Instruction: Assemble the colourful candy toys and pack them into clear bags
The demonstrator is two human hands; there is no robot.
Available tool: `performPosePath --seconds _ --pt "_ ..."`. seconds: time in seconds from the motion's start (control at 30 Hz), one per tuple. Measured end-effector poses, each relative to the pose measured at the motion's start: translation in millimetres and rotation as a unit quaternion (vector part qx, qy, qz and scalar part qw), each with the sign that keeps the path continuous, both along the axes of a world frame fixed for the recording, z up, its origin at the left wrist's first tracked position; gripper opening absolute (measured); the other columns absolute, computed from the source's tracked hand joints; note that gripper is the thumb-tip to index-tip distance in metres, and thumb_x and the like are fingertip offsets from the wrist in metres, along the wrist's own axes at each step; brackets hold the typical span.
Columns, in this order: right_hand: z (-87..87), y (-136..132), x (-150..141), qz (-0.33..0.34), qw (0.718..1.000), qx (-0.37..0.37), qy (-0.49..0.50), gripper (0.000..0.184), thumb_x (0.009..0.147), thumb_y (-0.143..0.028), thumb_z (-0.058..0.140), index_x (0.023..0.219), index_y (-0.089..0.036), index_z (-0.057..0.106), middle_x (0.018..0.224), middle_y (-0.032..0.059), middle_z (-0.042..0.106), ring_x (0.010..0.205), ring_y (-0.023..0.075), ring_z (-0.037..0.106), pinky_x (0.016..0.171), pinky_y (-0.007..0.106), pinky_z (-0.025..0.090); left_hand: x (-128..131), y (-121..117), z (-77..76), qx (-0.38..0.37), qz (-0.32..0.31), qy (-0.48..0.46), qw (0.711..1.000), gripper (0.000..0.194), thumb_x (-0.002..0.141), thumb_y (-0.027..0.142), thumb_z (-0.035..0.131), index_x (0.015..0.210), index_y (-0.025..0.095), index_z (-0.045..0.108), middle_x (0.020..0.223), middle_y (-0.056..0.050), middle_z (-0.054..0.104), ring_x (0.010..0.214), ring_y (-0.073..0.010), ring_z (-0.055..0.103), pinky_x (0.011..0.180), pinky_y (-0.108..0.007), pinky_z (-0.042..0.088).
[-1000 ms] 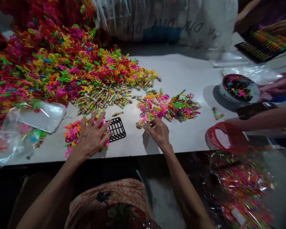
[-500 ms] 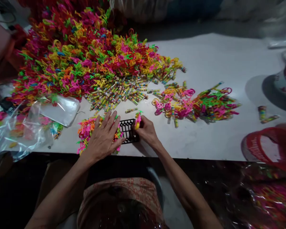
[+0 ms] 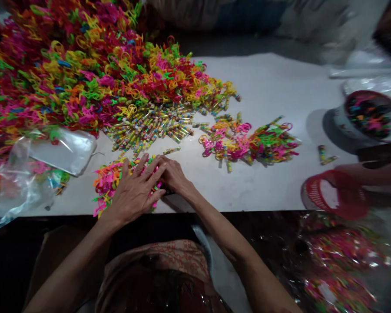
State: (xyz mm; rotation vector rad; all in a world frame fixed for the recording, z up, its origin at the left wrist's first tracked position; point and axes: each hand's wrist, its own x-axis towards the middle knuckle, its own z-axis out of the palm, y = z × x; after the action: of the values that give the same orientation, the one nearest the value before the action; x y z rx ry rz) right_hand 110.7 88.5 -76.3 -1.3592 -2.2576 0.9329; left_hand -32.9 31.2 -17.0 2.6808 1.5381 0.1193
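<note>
- While the L hand (image 3: 135,187) lies palm down, fingers spread wide, over the small pile of plastic pcs (image 3: 106,187), it prob. steadies them near the surface (image 3: 263,82) edge.
- R hand (image 3: 174,174) is bent in close, its fingertips hidden behind the L fingers; can't tell if it's gripping anything.
- Dark strip (image 3: 167,190) just below R hand, mostly covered; can't ID it.
- Small pile sits directly in front of the person, prob. for short reach w/ both hands.
- Big multicolored heap (image 3: 94,82) behind, upper L; wrapped tubes (image 3: 150,130) fan out along its near side, one loose tube (image 3: 171,151) apart, just beyond the hands.
- Mixed cluster (image 3: 226,141) to the R, bare surface betw. it and R hand.
- Clear bag (image 3: 67,152) L of the pile, prob. limits room that side.
- Far R: bowl (image 3: 340,121) of pcs, red basket (image 3: 316,191), another person's forearm (image 3: 374,176) reaching in, prob. crowding that end.
- Filled bags (image 3: 348,250) below the edge, lower R.
</note>
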Motion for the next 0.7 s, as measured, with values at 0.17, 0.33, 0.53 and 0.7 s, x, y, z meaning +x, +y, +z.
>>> performPosePath --seconds 0.17,0.33,0.53,0.7 --pt "5.0 5.9 65.8 -0.093 0.995 0.040 0.016 0.017 0.079 -0.018 0.059 0.095 -0.019 0.064 0.094 0.0057 0.066 0.078 0.0177 0.060 0.069 0.028 0.046 -0.8 2.7 -4.0 0.007 0.004 -0.023 1.000 0.054 0.095 0.042 0.038 0.147 0.028 0.033 0.151 -0.006 0.040 0.143 -0.0289 0.029 0.117 -0.058 0.008" --pt "15.2 19.5 160.6 -0.357 0.916 0.093 -0.156 0.013 0.077 -0.031 0.063 0.073 -0.019 0.064 0.074 0.0086 0.064 0.073 0.0227 0.058 0.064 0.032 0.041 6.7 6.9 -5.5 0.017 0.019 -0.036 0.999 0.054 0.096 0.042 0.035 0.146 0.025 0.036 0.151 -0.009 0.040 0.143 -0.0317 0.029 0.114 -0.062 0.012" --pt "14.6 16.9 161.2 -0.378 0.904 0.027 -0.195 0.009 0.074 -0.026 0.058 0.068 -0.020 0.060 0.070 0.0084 0.064 0.073 0.0242 0.059 0.063 0.032 0.039 10.9 8.6 -4.9 0.025 0.021 -0.030 0.999 0.052 0.096 0.044 0.035 0.144 0.023 0.039 0.152 -0.008 0.038 0.142 -0.0319 0.030 0.113 -0.061 0.015" --pt "11.6 -13.7 154.8 -0.433 0.892 0.120 -0.052 0.011 0.072 -0.025 0.054 0.079 -0.019 0.059 0.083 0.0089 0.064 0.076 0.0222 0.058 0.071 0.035 0.043 9.4 7.9 -6.3 0.031 0.021 -0.030 0.999 0.054 0.096 0.046 0.035 0.146 0.027 0.035 0.152 -0.006 0.039 0.142 -0.0299 0.031 0.116 -0.058 0.011"
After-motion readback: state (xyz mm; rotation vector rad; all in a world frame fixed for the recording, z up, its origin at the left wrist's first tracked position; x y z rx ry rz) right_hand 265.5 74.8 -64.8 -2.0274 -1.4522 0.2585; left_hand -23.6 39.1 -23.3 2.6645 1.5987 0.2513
